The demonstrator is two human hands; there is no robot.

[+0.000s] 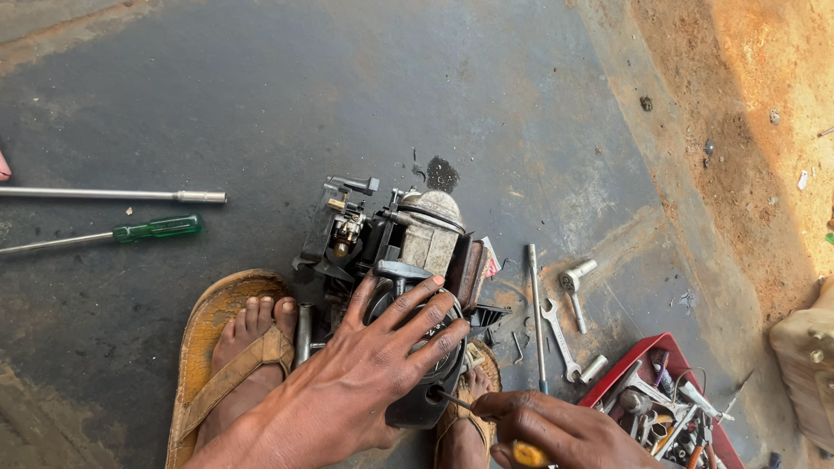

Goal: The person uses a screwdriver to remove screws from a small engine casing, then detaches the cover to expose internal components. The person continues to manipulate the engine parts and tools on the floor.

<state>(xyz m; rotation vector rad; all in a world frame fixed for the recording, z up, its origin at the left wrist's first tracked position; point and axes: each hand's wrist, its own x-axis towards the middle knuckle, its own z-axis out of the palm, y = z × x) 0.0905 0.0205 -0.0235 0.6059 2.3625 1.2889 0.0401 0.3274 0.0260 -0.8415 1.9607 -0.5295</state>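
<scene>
A small grimy engine [395,252] sits on the dark concrete floor, wedged between my two sandalled feet. My left hand [373,365] lies spread flat over the engine's round black cover [434,382], fingers apart, pressing on it. My right hand [556,434] is closed around a yellow-handled screwdriver [526,453]. Its thin shaft [452,401] points left, and the tip meets the lower edge of the black cover.
A green-handled screwdriver [156,228] and a long socket extension bar [113,195] lie at left. A long rod [536,317], a spanner [559,339] and a ratchet piece [573,282] lie right of the engine. A red tray of tools [665,408] stands at lower right.
</scene>
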